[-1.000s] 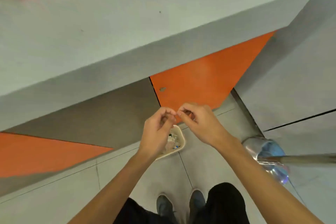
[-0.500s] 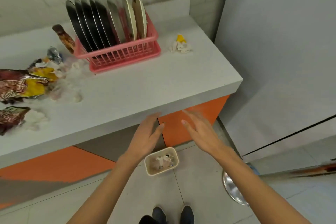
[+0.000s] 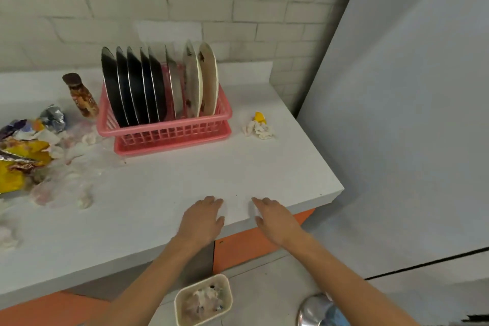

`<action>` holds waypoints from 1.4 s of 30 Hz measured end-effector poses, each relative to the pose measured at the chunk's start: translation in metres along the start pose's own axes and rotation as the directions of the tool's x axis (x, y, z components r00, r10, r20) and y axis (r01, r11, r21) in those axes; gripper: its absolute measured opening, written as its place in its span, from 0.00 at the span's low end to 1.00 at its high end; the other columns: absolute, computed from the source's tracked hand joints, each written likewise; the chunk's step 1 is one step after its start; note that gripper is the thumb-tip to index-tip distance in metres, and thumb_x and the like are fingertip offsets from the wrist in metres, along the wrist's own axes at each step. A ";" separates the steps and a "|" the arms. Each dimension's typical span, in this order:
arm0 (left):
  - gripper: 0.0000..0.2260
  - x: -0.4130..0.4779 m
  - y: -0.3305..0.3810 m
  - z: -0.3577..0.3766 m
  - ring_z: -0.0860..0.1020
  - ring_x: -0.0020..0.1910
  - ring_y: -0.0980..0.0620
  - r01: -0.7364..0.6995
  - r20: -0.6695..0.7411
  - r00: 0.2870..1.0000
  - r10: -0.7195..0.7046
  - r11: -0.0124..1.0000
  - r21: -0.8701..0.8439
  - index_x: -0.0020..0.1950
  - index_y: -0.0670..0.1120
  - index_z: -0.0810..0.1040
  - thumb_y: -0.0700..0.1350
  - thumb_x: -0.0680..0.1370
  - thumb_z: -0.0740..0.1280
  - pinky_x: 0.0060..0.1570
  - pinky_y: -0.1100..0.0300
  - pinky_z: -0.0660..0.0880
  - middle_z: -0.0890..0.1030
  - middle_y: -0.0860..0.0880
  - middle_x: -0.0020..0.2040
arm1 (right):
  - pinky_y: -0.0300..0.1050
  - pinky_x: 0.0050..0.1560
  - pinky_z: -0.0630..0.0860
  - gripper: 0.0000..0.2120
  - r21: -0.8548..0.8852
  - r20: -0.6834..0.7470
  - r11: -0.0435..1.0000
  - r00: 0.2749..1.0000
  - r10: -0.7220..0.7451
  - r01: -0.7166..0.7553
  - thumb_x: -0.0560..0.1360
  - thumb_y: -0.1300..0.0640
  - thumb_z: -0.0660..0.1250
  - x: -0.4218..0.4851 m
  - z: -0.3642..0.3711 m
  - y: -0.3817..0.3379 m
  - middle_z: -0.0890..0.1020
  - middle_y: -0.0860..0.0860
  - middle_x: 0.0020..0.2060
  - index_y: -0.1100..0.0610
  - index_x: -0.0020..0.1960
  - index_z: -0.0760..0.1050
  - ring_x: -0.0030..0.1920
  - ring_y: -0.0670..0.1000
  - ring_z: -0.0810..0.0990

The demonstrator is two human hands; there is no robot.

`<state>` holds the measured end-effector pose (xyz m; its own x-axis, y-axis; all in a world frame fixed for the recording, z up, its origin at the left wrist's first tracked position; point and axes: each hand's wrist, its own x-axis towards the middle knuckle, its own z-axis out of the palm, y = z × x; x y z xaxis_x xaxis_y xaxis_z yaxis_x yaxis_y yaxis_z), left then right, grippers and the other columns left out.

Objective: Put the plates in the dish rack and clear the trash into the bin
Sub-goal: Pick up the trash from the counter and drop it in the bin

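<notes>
Both your hands are empty with fingers spread: left hand (image 3: 202, 219) and right hand (image 3: 275, 219) hover apart above the counter (image 3: 164, 188) edge. The plates (image 3: 156, 87) stand in the pink dish rack (image 3: 169, 135). Wrappers (image 3: 23, 151) lie far left, a crumpled tissue (image 3: 258, 128) right; the bin (image 3: 203, 299) sits on the floor below. Reaching left risks toppling the bottle (image 3: 80, 95), whose label is unreadable.

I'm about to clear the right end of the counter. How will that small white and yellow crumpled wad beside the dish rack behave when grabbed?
The crumpled wad looks like tissue, so probably very light and soft, squashing in the fingers. It seems loosely bunched, so bits may separate. Lying flat on the counter, it is unlikely to roll.
</notes>
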<state>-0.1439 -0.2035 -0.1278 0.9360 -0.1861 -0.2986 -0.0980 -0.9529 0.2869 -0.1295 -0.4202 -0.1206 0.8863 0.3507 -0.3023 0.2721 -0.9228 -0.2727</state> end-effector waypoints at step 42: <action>0.14 0.219 0.078 -0.105 0.79 0.57 0.49 0.184 -0.171 0.969 -0.179 0.983 0.015 0.65 0.53 0.75 0.49 0.79 0.61 0.53 0.57 0.74 0.79 0.51 0.61 | 0.44 0.39 0.71 0.05 0.625 -0.282 0.768 0.958 0.053 0.141 0.73 0.57 0.68 0.238 -0.078 0.155 0.77 0.46 0.36 0.52 0.42 0.72 0.37 0.46 0.75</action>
<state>0.0893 -0.2939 -0.0753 0.9823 0.0310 -0.1849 0.0708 -0.9744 0.2132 0.1528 -0.4918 -0.1634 0.9691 0.2421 -0.0470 0.0998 -0.5594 -0.8228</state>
